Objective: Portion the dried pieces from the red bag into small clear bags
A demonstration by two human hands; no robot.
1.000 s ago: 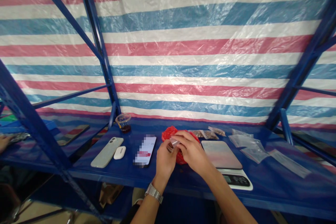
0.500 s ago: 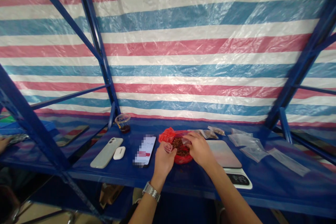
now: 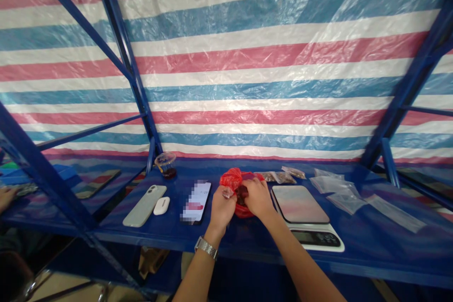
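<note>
A red plastic bag (image 3: 234, 183) sits on the blue shelf (image 3: 116, 226) between my hands, with dark brown bits (image 3: 242, 196) showing in its mouth. My right hand (image 3: 257, 199) presses down at that mouth, its fingertips among the folds and hidden. My left hand (image 3: 221, 210), with a metal watch (image 3: 206, 247) on its wrist, pinches a small transparent plastic bag (image 3: 228, 192) against the red bag's side. To the right stands a digital kitchen scale (image 3: 300, 212).
Left of my hands lie a phone (image 3: 196, 202), a pale phone (image 3: 144, 205) and a white earbud case (image 3: 162, 205). A plastic cup (image 3: 166, 165) holds dark liquid. Small packets (image 3: 279, 177) and transparent bags (image 3: 336, 188) lie behind and right. Another person's hand (image 3: 5, 197) shows far left.
My right hand has moved left, closer to my left hand. It now covers most of the red bag's mouth, which showed the brown bits plainly before. The red bag looks more gathered.
</note>
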